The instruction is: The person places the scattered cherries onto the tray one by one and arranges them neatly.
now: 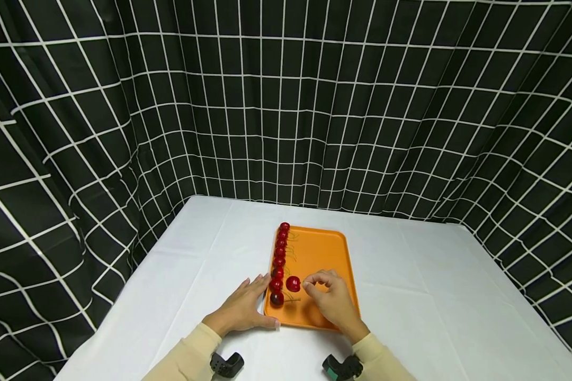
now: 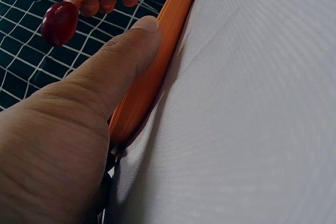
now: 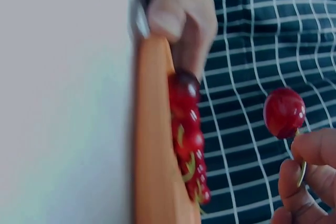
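Observation:
An orange tray (image 1: 321,251) lies on the table with a row of several red cherries (image 1: 279,261) along its left side, their stems mostly pointing right. My right hand (image 1: 332,300) pinches one cherry (image 3: 284,113) by its thin stem between thumb and fingertips. That cherry hangs off the tray surface, to the right of the row's near end. My left hand (image 1: 243,311) rests at the tray's near left corner with its fingers extended. Its thumb (image 2: 113,64) lies against the tray's near edge, and its fingertips are close to the nearer cherries.
A white cloth (image 1: 424,280) covers the table around the tray. Black curtains with a white grid (image 1: 305,106) stand behind and at both sides. Dark wrist devices (image 1: 227,365) sit at both wrists.

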`<state>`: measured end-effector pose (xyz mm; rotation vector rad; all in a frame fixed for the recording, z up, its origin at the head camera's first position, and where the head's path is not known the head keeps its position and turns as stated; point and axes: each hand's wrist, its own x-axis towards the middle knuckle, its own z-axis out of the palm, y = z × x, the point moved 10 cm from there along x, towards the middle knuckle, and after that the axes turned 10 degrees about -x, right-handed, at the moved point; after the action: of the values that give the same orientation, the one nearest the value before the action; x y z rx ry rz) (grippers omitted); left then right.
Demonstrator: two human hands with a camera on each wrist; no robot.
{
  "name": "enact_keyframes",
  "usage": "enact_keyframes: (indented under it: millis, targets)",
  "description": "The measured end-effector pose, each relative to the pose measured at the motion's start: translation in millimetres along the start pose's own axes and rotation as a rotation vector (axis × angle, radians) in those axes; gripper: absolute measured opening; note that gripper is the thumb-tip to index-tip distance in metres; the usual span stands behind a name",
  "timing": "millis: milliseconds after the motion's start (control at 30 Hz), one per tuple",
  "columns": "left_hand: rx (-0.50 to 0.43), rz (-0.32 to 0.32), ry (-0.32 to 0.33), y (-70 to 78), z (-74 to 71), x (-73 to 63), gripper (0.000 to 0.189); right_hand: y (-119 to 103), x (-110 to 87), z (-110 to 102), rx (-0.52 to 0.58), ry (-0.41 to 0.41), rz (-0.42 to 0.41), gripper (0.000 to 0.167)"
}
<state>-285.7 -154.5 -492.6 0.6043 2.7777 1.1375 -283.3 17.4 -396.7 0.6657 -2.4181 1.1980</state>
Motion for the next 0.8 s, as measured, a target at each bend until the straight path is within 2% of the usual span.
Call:
enact_keyframes:
  millis: [300, 800]
  targets:
    - [0.007, -0.004, -0.009, -1.5, 2.4, 2.3, 0.121, 12.2, -10.6, 28.1, 0.023, -0.123, 0.057, 0.017]
    - [0.022, -0.016, -0.015, -2.9, 1.4, 1.1, 0.120, 8.1, -19.5, 45.3, -0.056, -0.169, -0.021, 0.017]
